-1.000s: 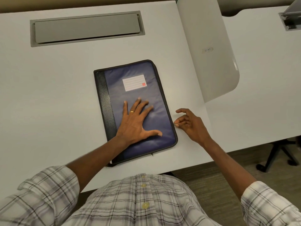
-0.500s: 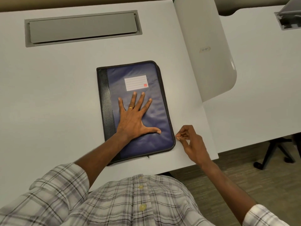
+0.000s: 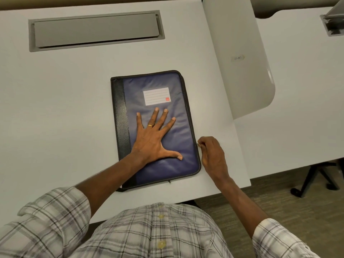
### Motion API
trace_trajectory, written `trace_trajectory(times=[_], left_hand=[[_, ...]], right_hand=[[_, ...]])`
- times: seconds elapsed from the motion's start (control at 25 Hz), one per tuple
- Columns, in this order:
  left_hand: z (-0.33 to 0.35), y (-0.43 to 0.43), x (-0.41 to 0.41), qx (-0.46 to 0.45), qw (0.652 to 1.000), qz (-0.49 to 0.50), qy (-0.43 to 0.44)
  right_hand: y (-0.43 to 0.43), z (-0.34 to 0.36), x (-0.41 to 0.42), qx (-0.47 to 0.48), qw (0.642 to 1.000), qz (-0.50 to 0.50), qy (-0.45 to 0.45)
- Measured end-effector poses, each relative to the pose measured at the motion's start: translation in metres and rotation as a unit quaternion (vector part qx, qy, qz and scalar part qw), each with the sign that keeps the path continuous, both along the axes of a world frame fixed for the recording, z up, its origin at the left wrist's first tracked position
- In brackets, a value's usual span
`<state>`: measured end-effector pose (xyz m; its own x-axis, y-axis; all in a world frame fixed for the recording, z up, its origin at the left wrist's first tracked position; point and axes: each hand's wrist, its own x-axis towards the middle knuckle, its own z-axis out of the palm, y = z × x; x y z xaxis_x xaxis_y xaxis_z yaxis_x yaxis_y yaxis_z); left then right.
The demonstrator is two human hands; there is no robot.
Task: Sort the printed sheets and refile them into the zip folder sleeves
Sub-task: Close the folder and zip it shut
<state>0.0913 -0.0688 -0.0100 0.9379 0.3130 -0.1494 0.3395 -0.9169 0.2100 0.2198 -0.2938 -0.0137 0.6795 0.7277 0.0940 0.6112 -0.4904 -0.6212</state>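
1. A recessed grey panel (image 3: 95, 29) is sitting flush in the far left part of the white bench (image 3: 55, 108).
2. The zip folder (image 3: 183, 133) is lying flat and closed near the middle of the bench, close to the near edge. Its black spine (image 3: 121, 116) is facing left and its blue cover is facing up.
3. The left hand (image 3: 151, 140) is pressing flat on the cover's lower half, with the fingers spread wide and the thumb pointing right. A ring (image 3: 150, 125) is showing on one finger.
4. A white lined label (image 3: 157, 96) is sitting on the cover just beyond the fingertips, apart from them.
5. The right hand (image 3: 214, 155) is resting on the bench beside the folder's right edge, fingers curled, pinching a small zip tab (image 3: 197, 145) on that edge. The tab is too small to describe further.
6. A white divider (image 3: 240, 62) is standing along the bench's right side.
7. A dark chair base (image 3: 314, 181) is showing on the floor at the far right.
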Motion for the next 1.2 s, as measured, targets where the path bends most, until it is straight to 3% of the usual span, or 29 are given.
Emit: trace_trajectory(times=[0.24,0.36,0.44,0.68,1.0,1.2], left_hand=[[0.017,0.071,0.062,-0.02,0.981,0.16,-0.11],[0.01,0.126,0.105,0.009,0.981,0.19,-0.035],[0.004,0.144,0.123,-0.024,0.981,0.19,-0.02],[-0.001,0.127,0.141,-0.067,0.974,0.177,-0.121],[-0.007,0.117,0.149,-0.072,0.968,0.217,-0.101],[0.003,0.101,0.162,-0.099,0.953,0.264,-0.11]], right_hand=[[-0.001,0.009,0.002,-0.005,1.0,0.023,0.001],[0.001,0.012,0.001,-0.015,1.0,0.004,0.026],[0.006,0.013,-0.006,-0.028,0.999,-0.021,0.041],[0.027,0.014,-0.009,-0.026,0.995,-0.057,0.076],[0.016,0.017,-0.003,-0.018,0.995,0.026,0.097],[0.025,0.012,-0.006,-0.001,0.986,0.009,0.166]])
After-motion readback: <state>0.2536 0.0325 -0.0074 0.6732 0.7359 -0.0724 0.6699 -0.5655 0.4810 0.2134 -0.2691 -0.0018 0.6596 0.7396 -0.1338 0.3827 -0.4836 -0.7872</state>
